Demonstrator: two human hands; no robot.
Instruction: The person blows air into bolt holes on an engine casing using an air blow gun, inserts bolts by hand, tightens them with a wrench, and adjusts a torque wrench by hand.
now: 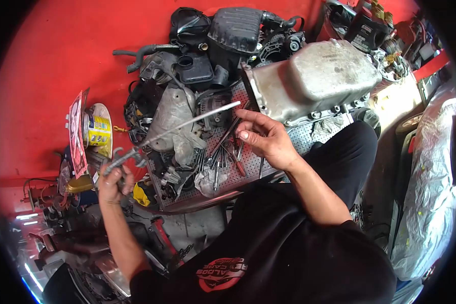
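My left hand (115, 185) is closed round the lower end of a metal tool with a forked, hooked head (129, 158). From beside that head a long thin rod (190, 121) slants up to the right; whether the two are joined is unclear. The rod's pale tip is close to the fingertips of my right hand (269, 142), which is raised over the perforated metal tray (289, 148) with its fingers apart. Below the hands, several slim tools (217, 175) and red-handled pliers (236, 161) lie on the tray beside a crumpled plastic bag (205, 182).
A large metal pan (332, 73) covers the tray's right side. Black plastic housings (235, 33) and a grey metal shield (169, 119) stand behind and left. A yellow-labelled can (100, 130) is at the left, and a plastic-covered panel (428, 187) at the right.
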